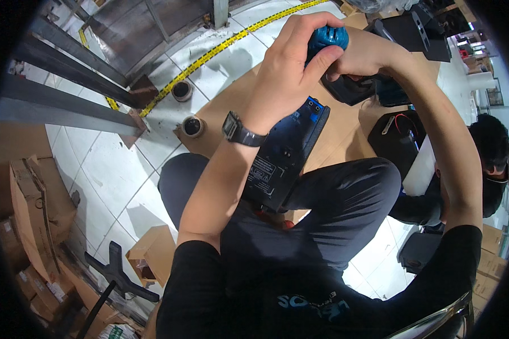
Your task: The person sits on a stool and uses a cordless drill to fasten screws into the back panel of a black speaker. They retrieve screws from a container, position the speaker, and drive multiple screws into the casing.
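Both my hands are raised at the top middle, close together around a teal power tool (328,37) with dark vent slots. My left hand (288,70) is closed over its rounded body, thumb on the near side; that wrist wears a black digital watch. From the right, my right hand (362,53) wraps around the tool lower down, its fingers partly hidden. The tool's front end cannot be seen. Below them, a black equipment case (285,152) with a blue strip and sockets at its far end stands tilted between my knees.
Brown cardboard (220,107) lies under the case. Two small round containers (193,126) stand on the tiles beside it. At right are a black tray (395,133) with a wrench and a seated person (489,147). Metal posts (79,107) stand left, cartons (152,254) lower left.
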Motion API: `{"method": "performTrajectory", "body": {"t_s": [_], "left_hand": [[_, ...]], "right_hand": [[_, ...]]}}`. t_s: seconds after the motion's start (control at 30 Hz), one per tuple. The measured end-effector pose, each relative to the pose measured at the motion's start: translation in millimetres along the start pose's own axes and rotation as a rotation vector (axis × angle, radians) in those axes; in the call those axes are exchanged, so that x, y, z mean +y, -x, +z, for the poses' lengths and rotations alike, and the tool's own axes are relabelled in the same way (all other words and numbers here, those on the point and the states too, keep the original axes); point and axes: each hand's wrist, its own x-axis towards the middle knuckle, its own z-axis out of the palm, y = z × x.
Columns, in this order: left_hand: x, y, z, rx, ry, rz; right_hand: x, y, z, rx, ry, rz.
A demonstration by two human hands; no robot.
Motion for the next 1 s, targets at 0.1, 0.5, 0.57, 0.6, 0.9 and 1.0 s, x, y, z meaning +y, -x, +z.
{"method": "performTrajectory", "body": {"t_s": [0.1, 0.5, 0.57, 0.6, 0.9, 1.0], "left_hand": [[-4, 4, 2, -0.021, 0.055, -0.058], [-17, 6, -3, -0.051, 0.09, -0.062], [-17, 7, -2, -0.071, 0.098, -0.125], [-17, 8, -1, -0.065, 0.102, -0.117], [-16, 8, 2, -0.051, 0.137, -0.138], [-15, 9, 3, -0.055, 0.179, -0.171]], "right_hand": [[-8, 3, 2, 0.012, 0.001, -0.022], [-21, 4, -1, 0.004, 0.007, 0.08], [-16, 1, 1, 0.006, 0.032, 0.136], [-14, 0, 1, -0.004, 0.063, 0.148], [-3, -7, 6, -0.015, 0.1, 0.125], [-1, -10, 4, -0.021, 0.103, 0.007]]}}
